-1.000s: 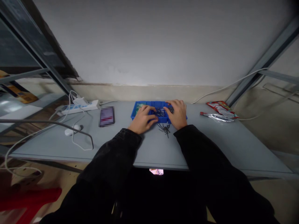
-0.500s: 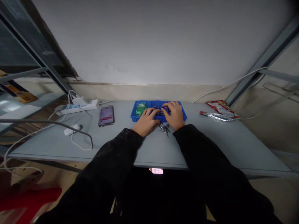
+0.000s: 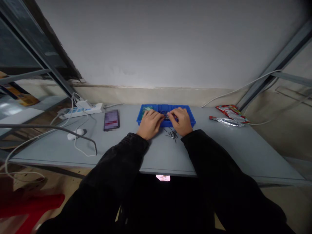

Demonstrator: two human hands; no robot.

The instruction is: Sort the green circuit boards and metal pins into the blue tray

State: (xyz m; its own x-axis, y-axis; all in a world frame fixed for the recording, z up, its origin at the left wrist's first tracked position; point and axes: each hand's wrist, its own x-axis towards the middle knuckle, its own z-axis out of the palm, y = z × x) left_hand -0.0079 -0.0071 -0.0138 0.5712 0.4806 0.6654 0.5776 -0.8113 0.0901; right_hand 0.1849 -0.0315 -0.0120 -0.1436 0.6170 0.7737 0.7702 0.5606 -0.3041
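A blue compartment tray (image 3: 192, 118) lies on the grey table (image 3: 161, 156) near the wall. Its left compartment holds green pieces (image 3: 147, 108), partly covered by my left hand (image 3: 149, 124). In the middle compartment lie thin dark metal pieces that look like screws (image 3: 163, 112). The left fingers are bent together over that compartment. From the other side my right hand (image 3: 181, 121) reaches in, thumb and fingers pinched close to the left fingertips. Whatever is between either hand's fingertips is too small to name. Before the tray, between my wrists, is a loose pile of similar dark pieces (image 3: 173, 134).
To the left are a blurred-out dark rectangular object (image 3: 111, 119), a white power strip (image 3: 84, 112) with cables, and a small white case (image 3: 75, 134). At right lie a red packet (image 3: 230, 111) and a silvery wrapper (image 3: 226, 121). Metal posts stand at both sides.
My left hand has shifted slightly left and now covers more of the green pieces; its fingers are more drawn together. The right hand stays over the tray with its fingers more curled.
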